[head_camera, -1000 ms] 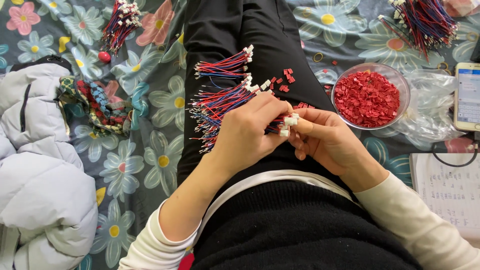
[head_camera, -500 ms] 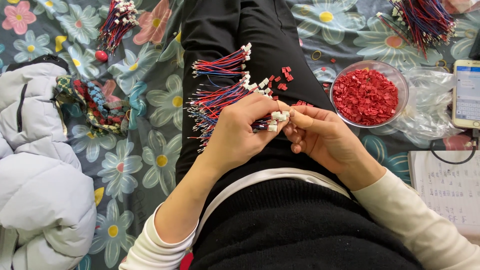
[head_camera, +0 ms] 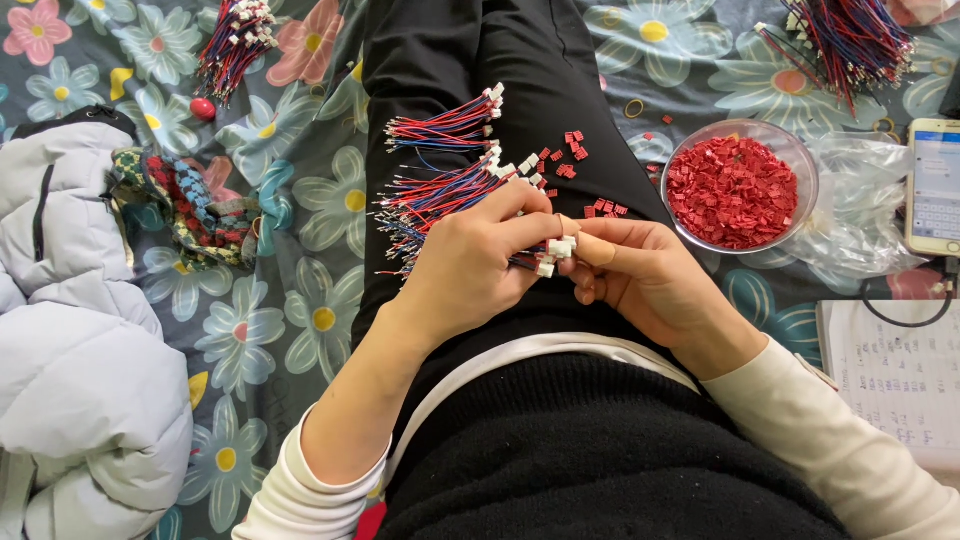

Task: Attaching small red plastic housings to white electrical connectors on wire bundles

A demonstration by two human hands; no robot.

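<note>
My left hand (head_camera: 470, 265) is closed around a bundle of red, blue and black wires (head_camera: 430, 205) whose white connector ends (head_camera: 556, 252) stick out toward my right hand. My right hand (head_camera: 635, 275) meets it over my lap, fingertips pinching at those white connectors. A second small wire bundle (head_camera: 445, 128) lies further along my black trouser leg (head_camera: 500, 60). Several small red plastic pieces (head_camera: 570, 150) are scattered on the leg beside the hands.
A clear bowl (head_camera: 790, 150) full of red pieces sits at the right on a flowered cloth (head_camera: 300, 220), with a plastic bag (head_camera: 860, 200), a phone (head_camera: 935, 185) and a printed sheet (head_camera: 900, 380). More wire bundles lie at top left (head_camera: 232, 40) and top right (head_camera: 850, 40). A pale padded jacket (head_camera: 70, 380) fills the left.
Both hands stay together over the lap. The white connector ends have shifted slightly between the fingers, and my right fingertips have closed in on them.
</note>
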